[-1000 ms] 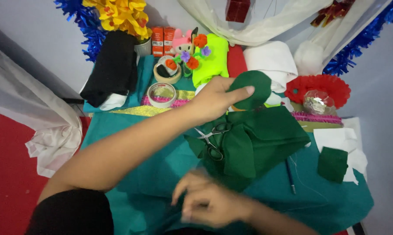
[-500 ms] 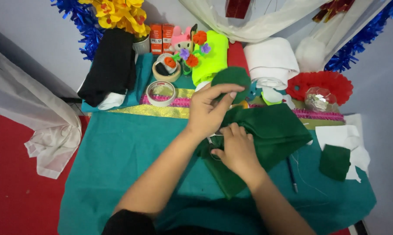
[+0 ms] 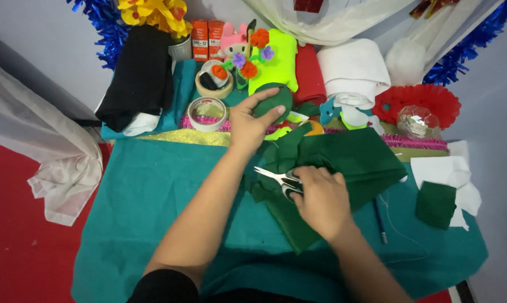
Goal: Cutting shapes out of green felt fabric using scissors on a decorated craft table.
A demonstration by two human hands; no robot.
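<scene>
Left hand [image 3: 248,124] pinches a rounded dark green felt piece [image 3: 273,102] up near the craft supplies, while the right hand [image 3: 320,199], grip closed around scissors [image 3: 279,178], rests on the green felt sheet [image 3: 343,163]. Cutting stage, I'd say; next calls for lining blades to felt edge.

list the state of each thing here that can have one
left hand: closed on a round dark green felt piece, lifted
right hand: grips the scissors, blades slightly apart
large dark green felt sheet: crumpled, lying on the teal cloth
tape roll: lying flat
small green felt square: flat, apart from the sheet
pen: lying on the cloth
</scene>
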